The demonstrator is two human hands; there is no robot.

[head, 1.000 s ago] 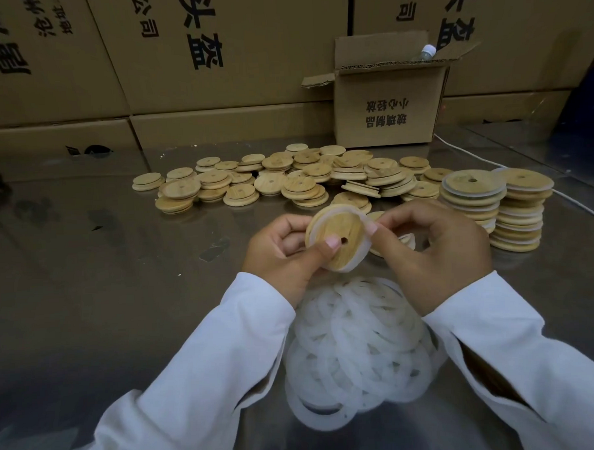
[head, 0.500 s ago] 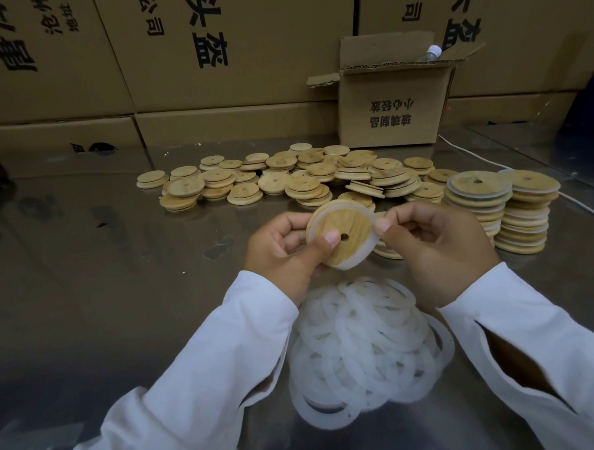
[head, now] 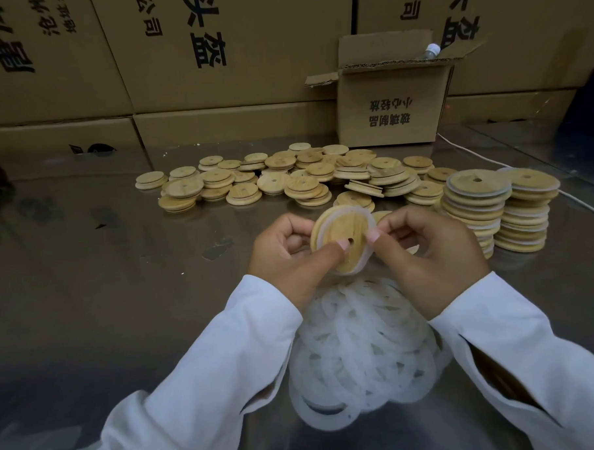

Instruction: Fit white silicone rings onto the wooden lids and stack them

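A round wooden lid (head: 345,238) with a small hole is held tilted above the table, a white silicone ring (head: 367,259) running round its rim. My left hand (head: 286,254) grips the lid from the left, thumb on its face. My right hand (head: 429,256) pinches the ring at the lid's right edge. Below my hands lies a heap of loose white rings (head: 362,344). Two stacks of ringed lids (head: 477,205) stand at the right.
Several bare wooden lids (head: 287,181) lie scattered across the far part of the steel table (head: 105,301). A small open cardboard box (head: 391,108) stands behind them, and big cartons (head: 213,48) wall off the back. A white cable (head: 580,202) runs along the right.
My hands have turned the lid a little between them, and the ring sits further round its rim. The piles and stacks have not moved.
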